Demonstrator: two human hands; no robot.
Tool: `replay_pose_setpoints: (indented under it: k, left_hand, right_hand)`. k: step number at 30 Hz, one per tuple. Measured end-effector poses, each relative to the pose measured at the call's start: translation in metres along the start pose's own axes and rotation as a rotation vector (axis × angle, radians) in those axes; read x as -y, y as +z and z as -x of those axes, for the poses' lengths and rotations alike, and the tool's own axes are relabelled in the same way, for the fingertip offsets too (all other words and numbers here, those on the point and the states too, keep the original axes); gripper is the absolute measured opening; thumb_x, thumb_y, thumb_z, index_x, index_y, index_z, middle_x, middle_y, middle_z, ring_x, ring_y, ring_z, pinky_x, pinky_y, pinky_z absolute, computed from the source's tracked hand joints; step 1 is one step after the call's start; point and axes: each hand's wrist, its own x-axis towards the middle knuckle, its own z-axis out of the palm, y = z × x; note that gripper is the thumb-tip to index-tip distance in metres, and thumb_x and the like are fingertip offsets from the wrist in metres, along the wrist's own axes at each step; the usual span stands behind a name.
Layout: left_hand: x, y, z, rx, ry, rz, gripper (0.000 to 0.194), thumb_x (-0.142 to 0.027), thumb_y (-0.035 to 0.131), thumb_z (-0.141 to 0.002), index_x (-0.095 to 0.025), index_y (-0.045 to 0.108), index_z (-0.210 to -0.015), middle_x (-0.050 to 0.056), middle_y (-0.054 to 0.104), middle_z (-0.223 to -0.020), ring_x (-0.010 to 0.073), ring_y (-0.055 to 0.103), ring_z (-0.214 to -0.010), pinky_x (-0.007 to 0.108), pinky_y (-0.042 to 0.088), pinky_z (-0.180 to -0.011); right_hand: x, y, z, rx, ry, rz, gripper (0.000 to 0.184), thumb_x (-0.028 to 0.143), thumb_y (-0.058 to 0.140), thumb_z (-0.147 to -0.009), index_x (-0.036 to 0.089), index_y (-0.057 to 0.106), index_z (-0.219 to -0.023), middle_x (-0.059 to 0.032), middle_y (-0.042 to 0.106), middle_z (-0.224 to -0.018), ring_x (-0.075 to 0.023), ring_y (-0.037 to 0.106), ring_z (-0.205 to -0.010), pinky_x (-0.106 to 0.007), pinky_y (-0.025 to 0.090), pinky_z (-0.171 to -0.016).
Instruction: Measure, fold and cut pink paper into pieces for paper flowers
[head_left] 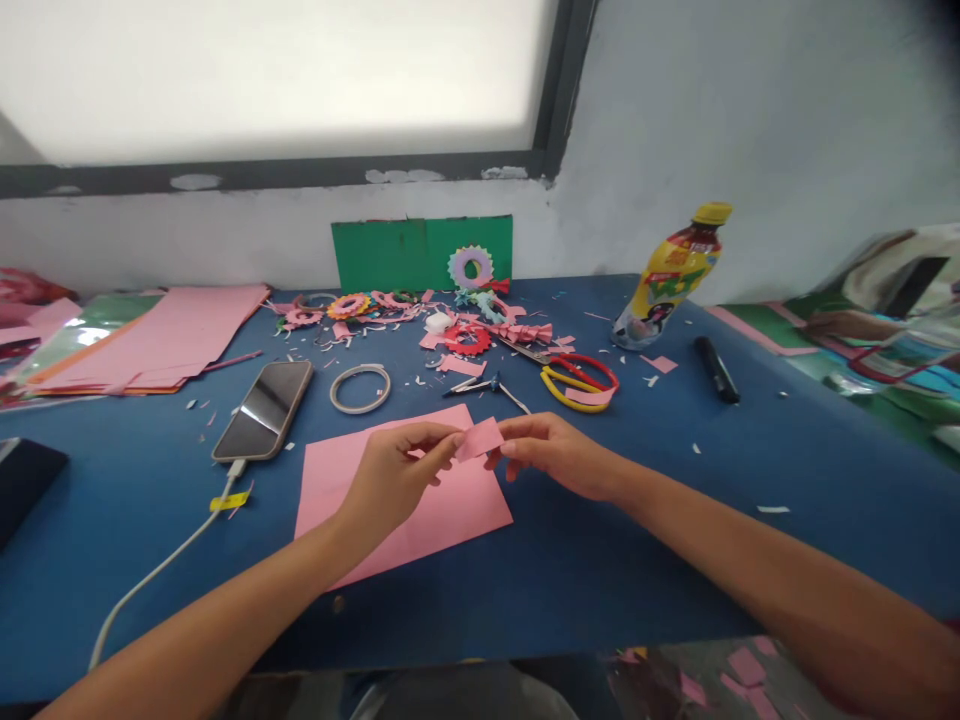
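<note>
Both my hands pinch one small pink paper piece (480, 438) just above a larger pink sheet (450, 505) lying on the blue table (637, 560). My left hand (394, 472) holds its left end with thumb and fingers closed. My right hand (551, 452) grips the right end the same way. The piece is held roughly level, slightly tilted.
A phone (264, 408) on a white cable lies left, a tape ring (361, 388) beside it. Yellow and red scissors (581, 381), a compass tool (487, 386), paper flowers (469, 338), a yellow bottle (671, 280), a black marker (716, 369) and a pink paper stack (161, 335) sit behind.
</note>
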Motion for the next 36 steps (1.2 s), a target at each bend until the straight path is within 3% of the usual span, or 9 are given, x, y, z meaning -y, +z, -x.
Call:
replay_pose_setpoints:
  k: [9,12,15,17,22,27,30,32,36]
  left_hand:
    - [0.002,-0.001,0.000,0.009,0.056,-0.110,0.021,-0.032,0.055,-0.080,-0.017,0.069,-0.074,0.000,0.065,-0.062,0.0088,0.055,-0.047,0.017,0.048,-0.043]
    - [0.007,0.000,0.001,-0.033,0.225,-0.265,0.019,-0.030,0.053,-0.082,-0.017,0.068,-0.083,0.003,0.068,-0.076,0.0119,0.060,-0.059,0.019,0.050,-0.047]
    - [0.011,0.000,0.003,-0.070,0.470,-0.479,0.023,-0.034,0.061,-0.077,-0.018,0.066,-0.093,0.007,0.067,-0.098,0.0184,0.063,-0.082,0.026,0.053,-0.066]
    - [0.011,0.000,0.004,-0.054,0.512,-0.548,0.027,-0.036,0.064,-0.074,-0.019,0.065,-0.094,0.007,0.067,-0.098,0.0201,0.062,-0.087,0.030,0.052,-0.074]
    - [0.004,-0.004,0.000,0.174,0.175,-0.307,0.019,-0.029,0.051,-0.083,-0.020,0.067,-0.087,0.002,0.068,-0.076,0.0122,0.060,-0.064,0.018,0.048,-0.053]
    - [0.005,-0.008,-0.006,0.225,-0.039,-0.108,0.026,-0.033,0.047,-0.083,-0.014,0.063,-0.073,0.001,0.060,-0.064,0.0106,0.054,-0.054,0.018,0.045,-0.045]
    - [0.008,-0.007,-0.007,0.288,-0.064,-0.162,0.026,-0.031,0.046,-0.082,-0.014,0.063,-0.072,-0.001,0.057,-0.060,0.0092,0.049,-0.049,0.019,0.041,-0.045]
    - [0.011,-0.005,-0.008,0.319,-0.047,-0.245,0.025,-0.029,0.046,-0.081,-0.015,0.063,-0.069,-0.001,0.058,-0.060,0.0098,0.049,-0.051,0.020,0.038,-0.047]
    - [0.018,-0.003,-0.010,0.278,-0.046,-0.446,0.019,-0.028,0.052,-0.077,-0.015,0.062,-0.066,0.001,0.062,-0.060,0.0125,0.050,-0.054,0.022,0.034,-0.048]
  right_hand:
    - [0.005,-0.001,0.004,-0.102,0.092,-0.015,0.026,0.037,0.064,-0.070,0.015,0.070,-0.084,-0.0046,0.067,-0.079,-0.0113,0.059,-0.066,-0.022,0.048,-0.057]
    - [0.000,-0.002,0.002,-0.156,0.100,0.037,0.024,0.037,0.065,-0.071,0.015,0.069,-0.078,-0.0030,0.067,-0.074,-0.0093,0.058,-0.061,-0.022,0.049,-0.060]
    - [-0.003,-0.001,0.001,-0.183,0.095,0.033,0.027,0.040,0.066,-0.069,0.014,0.068,-0.076,-0.0021,0.067,-0.070,-0.0090,0.058,-0.059,-0.022,0.049,-0.060]
    - [-0.003,0.000,0.001,-0.191,0.092,0.034,0.028,0.042,0.068,-0.067,0.014,0.067,-0.074,-0.0010,0.065,-0.065,-0.0089,0.057,-0.057,-0.022,0.049,-0.059]
    - [-0.001,0.000,0.000,-0.112,0.116,0.059,0.029,0.043,0.067,-0.068,0.014,0.065,-0.072,0.0012,0.060,-0.062,-0.0077,0.054,-0.056,-0.020,0.048,-0.055]
    - [-0.003,0.003,0.000,-0.052,0.147,0.207,0.029,0.043,0.062,-0.073,0.014,0.061,-0.078,0.0002,0.058,-0.068,-0.0085,0.052,-0.056,-0.020,0.046,-0.050]
    - [-0.003,0.009,-0.001,-0.168,0.054,0.416,0.024,0.039,0.058,-0.077,0.016,0.060,-0.085,-0.0005,0.059,-0.073,-0.0097,0.051,-0.058,-0.020,0.042,-0.047]
    - [-0.004,0.012,-0.001,-0.228,-0.033,0.593,0.018,0.033,0.055,-0.080,0.017,0.062,-0.079,-0.0004,0.061,-0.073,-0.0101,0.050,-0.060,-0.021,0.040,-0.051]
    - [-0.006,0.019,-0.004,-0.268,-0.091,0.879,0.014,0.023,0.054,-0.079,0.017,0.059,-0.067,0.0009,0.060,-0.066,-0.0104,0.049,-0.060,-0.023,0.035,-0.055]
